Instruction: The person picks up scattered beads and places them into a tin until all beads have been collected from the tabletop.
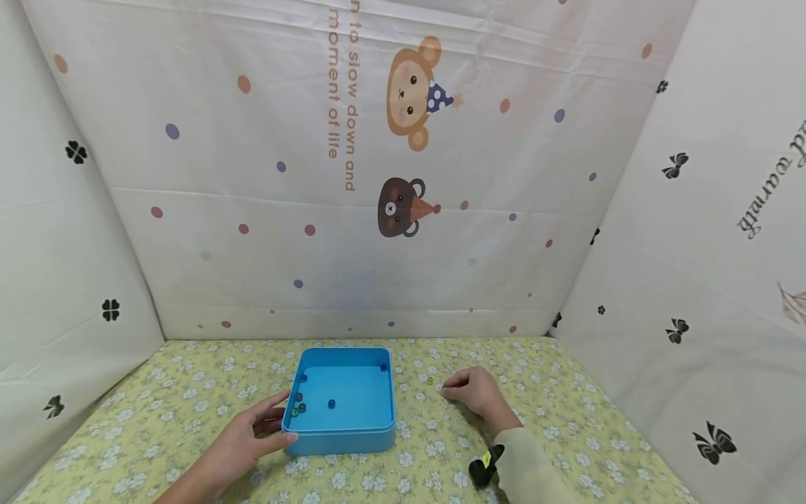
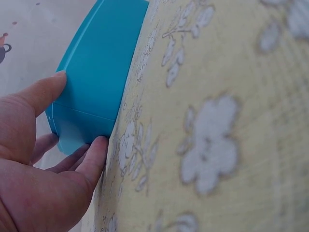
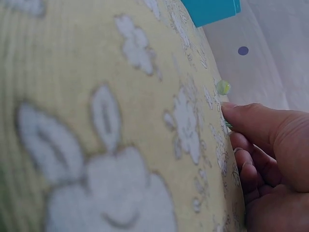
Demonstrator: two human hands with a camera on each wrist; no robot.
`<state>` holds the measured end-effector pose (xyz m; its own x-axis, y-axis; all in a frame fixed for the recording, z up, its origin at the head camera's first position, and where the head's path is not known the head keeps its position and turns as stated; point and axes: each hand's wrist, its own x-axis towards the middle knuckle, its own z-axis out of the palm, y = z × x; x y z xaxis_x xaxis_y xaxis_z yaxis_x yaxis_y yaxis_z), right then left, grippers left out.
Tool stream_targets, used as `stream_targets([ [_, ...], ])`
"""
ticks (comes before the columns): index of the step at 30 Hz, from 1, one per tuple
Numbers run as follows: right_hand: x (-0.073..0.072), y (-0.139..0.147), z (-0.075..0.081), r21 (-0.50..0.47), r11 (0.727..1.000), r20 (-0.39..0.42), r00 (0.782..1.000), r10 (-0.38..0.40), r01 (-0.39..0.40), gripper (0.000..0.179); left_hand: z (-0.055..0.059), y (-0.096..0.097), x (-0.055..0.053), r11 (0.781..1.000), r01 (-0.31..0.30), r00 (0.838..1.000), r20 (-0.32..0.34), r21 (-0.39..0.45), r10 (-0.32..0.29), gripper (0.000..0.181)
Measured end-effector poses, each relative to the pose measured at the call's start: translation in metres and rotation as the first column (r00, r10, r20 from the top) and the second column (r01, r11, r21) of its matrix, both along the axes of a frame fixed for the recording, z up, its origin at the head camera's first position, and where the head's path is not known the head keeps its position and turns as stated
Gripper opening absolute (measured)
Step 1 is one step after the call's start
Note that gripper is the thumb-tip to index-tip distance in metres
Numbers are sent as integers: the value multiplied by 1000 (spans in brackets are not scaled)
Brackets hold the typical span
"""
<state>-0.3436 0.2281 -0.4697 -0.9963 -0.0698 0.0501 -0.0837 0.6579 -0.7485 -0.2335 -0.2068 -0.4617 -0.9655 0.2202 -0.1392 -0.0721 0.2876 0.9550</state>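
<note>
A square blue box (image 1: 343, 442) stands on the tablecloth with several small marbles inside, one of them dark blue (image 1: 331, 404) near the middle of its floor. My left hand (image 1: 242, 441) holds the box's near left corner, thumb on the front wall and fingers around the side, as the left wrist view also shows. To the right of the box, my right hand (image 1: 476, 393) is low over the cloth with thumb and forefinger together. A sliver of a green marble (image 3: 229, 124) shows between them; most of it is hidden. Just beyond the fingertips lies a yellow-green marble (image 3: 223, 87).
A yellow floral tablecloth (image 1: 428, 448) covers the table. White printed curtains rise behind it (image 1: 352, 266) and along both sides. A black strap with a yellow tag (image 1: 486, 465) is at the right wrist.
</note>
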Motion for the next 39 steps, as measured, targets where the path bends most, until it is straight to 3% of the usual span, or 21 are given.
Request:
stream_targets([
  [19, 3, -1, 3, 10, 1000, 12, 1000, -4, 4, 14, -2, -1, 0, 1000, 10, 1000, 9, 17, -10, 89],
  [39, -4, -1, 0, 9, 1000, 23, 1000, -11, 11, 12, 1, -1, 0, 1000, -15, 1000, 25, 11, 15, 89],
])
